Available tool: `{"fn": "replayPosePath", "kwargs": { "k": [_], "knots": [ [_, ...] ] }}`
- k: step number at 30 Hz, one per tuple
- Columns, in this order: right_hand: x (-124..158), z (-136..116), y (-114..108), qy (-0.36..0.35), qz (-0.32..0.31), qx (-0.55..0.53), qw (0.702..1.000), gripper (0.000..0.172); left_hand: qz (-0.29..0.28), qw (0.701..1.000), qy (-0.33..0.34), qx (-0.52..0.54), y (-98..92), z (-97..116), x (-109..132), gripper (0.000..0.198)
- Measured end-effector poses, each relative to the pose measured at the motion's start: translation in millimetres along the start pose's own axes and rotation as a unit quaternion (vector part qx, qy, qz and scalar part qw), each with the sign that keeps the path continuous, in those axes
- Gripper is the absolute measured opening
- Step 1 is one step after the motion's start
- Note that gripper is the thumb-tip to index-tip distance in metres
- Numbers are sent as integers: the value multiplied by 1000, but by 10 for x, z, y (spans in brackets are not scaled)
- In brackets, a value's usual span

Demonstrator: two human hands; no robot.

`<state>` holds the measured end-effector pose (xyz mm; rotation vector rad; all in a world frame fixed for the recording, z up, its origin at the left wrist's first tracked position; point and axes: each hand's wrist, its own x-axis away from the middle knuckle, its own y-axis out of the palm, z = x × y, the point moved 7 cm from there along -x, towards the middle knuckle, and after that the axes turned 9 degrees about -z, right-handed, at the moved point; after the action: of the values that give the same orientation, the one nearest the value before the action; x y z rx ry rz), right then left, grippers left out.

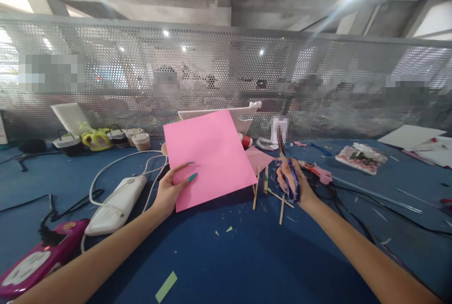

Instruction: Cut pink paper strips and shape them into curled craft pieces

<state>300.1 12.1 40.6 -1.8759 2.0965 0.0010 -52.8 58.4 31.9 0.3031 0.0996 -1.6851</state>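
My left hand is closed on the left edge of a pink paper sheet, thumb on its front face. The sheet is held up and tilted over the blue table. To its right, my right hand grips a pair of scissors by the dark blue handles. Their blades point up and away, apart from the sheet. Another pink paper piece shows partly behind the sheet. Several thin wooden sticks lie between the sheet and my right hand.
A white power bank with a cable and a magenta power strip lie at left. Small baskets stand by the perforated metal screen. A glue gun with black cords is at right. A green paper strip lies near the front.
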Motion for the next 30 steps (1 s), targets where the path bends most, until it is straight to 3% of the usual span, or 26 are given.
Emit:
{"fn": "replayPosePath", "kwargs": {
  "k": [5,12,17,23,27,30],
  "knots": [
    [75,-5,285,-16,-97,-108,989,70,43,998,36,-28,-38,113,36,52],
    [253,-194,493,-65,-161,-122,977,68,67,990,112,-44,-137,443,1,52],
    [359,-316,623,-68,-168,-107,978,73,81,982,156,-68,-208,720,-20,52],
    [268,-118,712,-81,-126,-117,982,78,75,984,143,-75,-176,733,10,54],
    [114,60,769,-1,-101,-136,986,65,59,986,137,-74,-154,696,12,52],
    [77,97,753,-8,-59,-157,986,54,60,984,152,-75,-164,710,4,52]
  ]
}}
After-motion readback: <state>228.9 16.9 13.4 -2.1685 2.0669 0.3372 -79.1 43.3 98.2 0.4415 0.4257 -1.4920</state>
